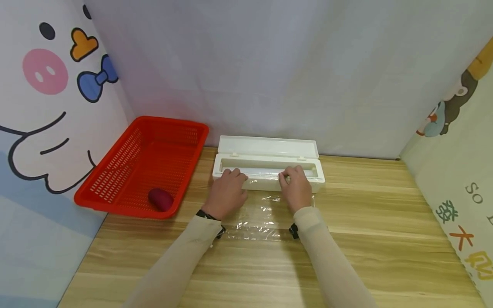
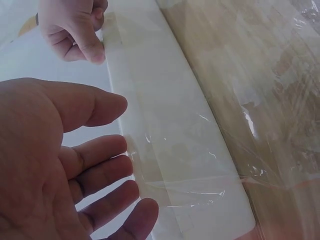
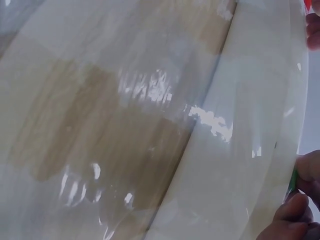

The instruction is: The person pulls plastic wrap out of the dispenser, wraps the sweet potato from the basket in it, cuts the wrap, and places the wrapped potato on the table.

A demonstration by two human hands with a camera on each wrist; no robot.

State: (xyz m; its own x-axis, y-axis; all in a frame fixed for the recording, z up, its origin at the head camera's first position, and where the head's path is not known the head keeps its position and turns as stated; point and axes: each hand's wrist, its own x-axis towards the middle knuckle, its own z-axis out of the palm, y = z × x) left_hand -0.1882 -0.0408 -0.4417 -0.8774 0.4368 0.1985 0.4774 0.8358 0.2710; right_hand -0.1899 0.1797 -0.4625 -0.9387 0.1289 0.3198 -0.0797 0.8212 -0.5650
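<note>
A white cling film dispenser box stands at the back of the table, its lid raised and a roll of film inside. Clear cling film comes over the front edge and spreads across the wood. My left hand is at the left of that edge; in the left wrist view its fingers are lightly bent, fingertips at the rim, gripping nothing. Further right, my right hand pinches a small green slide cutter on the rim, mostly hidden by finger and thumb.
A red plastic basket stands to the left, with a purple-red oblong item in its near corner. Behind the box hangs a pale cloth wall. Printed panels flank the wooden table.
</note>
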